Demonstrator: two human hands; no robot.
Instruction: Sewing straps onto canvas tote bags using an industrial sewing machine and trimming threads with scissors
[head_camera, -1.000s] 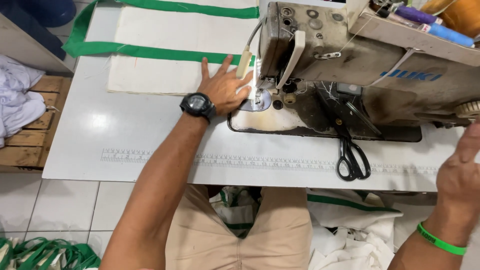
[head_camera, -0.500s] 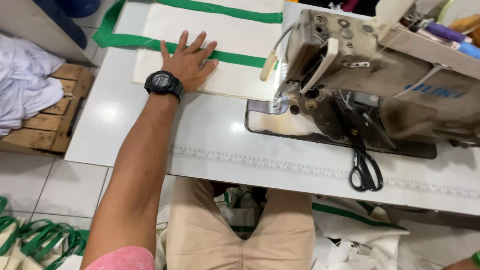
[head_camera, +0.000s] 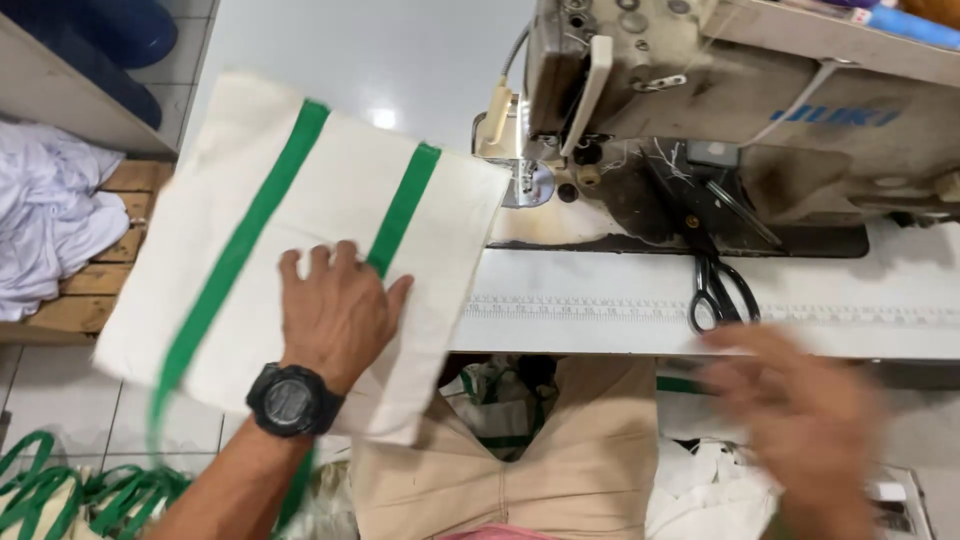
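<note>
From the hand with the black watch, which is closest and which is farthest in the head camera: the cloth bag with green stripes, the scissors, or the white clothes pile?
Measured from the left hand:
1. Cream bag with green stripes: right under the palm, touching.
2. White clothes pile: off to the left, on a wooden pallet.
3. Black scissors: farthest, to the right, below the sewing machine.

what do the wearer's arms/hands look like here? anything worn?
Both hands are bare, no gloves. The left hand has a chunky black digital wristwatch with a round face on its wrist; the forearm is bare, with no sleeve in view. The right hand is motion-blurred; no ring or band can be made out on it, and its wrist is cut off by the picture edge.
</note>
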